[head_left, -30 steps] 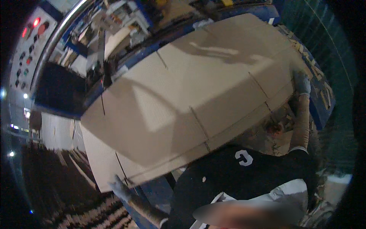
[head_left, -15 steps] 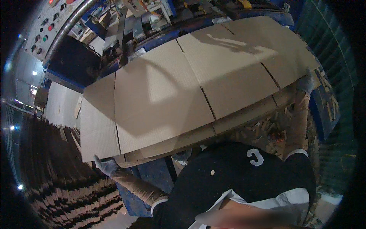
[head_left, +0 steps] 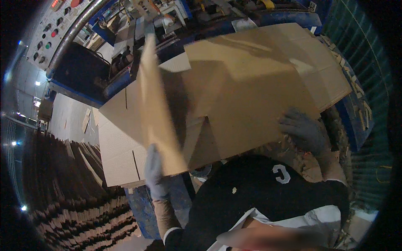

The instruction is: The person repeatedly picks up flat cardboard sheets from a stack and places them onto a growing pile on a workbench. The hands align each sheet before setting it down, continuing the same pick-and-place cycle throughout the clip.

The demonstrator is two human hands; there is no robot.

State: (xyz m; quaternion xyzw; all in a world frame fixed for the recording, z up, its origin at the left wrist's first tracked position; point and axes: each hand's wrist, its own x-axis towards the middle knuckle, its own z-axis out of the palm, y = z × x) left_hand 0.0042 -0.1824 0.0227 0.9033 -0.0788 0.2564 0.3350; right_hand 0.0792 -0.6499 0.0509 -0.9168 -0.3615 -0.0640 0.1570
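Observation:
A slotted corrugated cardboard sheet (head_left: 259, 92) is partly folded, its right portion lying flat over the layer beneath. My gloved left hand (head_left: 155, 169) grips the near edge of the sheet's left panel (head_left: 157, 108), which is raised steeply and a little blurred. My gloved right hand (head_left: 303, 129) rests near the front right edge of the flat folded part, fingers stretched out and holding nothing. Underneath, a further slotted cardboard sheet (head_left: 119, 154) shows at the left, and brown board (head_left: 324, 79) sticks out at the right.
A blue machine (head_left: 268, 19) runs along the far side, with a control panel (head_left: 54, 33) at the upper left. Stacked cardboard (head_left: 83, 209) stands at lower left. Cardboard scraps (head_left: 307, 163) litter the floor near my right arm. A green corrugated wall (head_left: 364, 54) is at the right.
The sheet, flat before, now has its right part folded over and its left panel raised. My left hand has moved right and lifted the panel; my right hand has moved inward from the right end.

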